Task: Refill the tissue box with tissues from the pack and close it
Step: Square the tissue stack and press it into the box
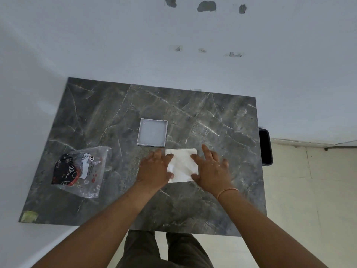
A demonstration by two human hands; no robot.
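A white square stack of tissues (pixel 182 164) lies on the dark marble table (pixel 119 113), near its middle. My left hand (pixel 155 168) rests on the stack's left edge, fingers curled over it. My right hand (pixel 211 167) presses on its right edge with the fingers spread. Just beyond the stack sits a shallow square grey tray (pixel 152 134), one part of the tissue box, with its hollow side up and nothing in it. The crumpled clear plastic tissue pack (pixel 79 171), printed black and red, lies flat at the table's left. Whether it still holds tissues I cannot tell.
The table stands against a white wall at the back and left. A black bin (pixel 266 147) stands on the floor at the table's right edge. A bit of greenish tape (pixel 29 216) marks the front left corner. My legs show below the front edge.
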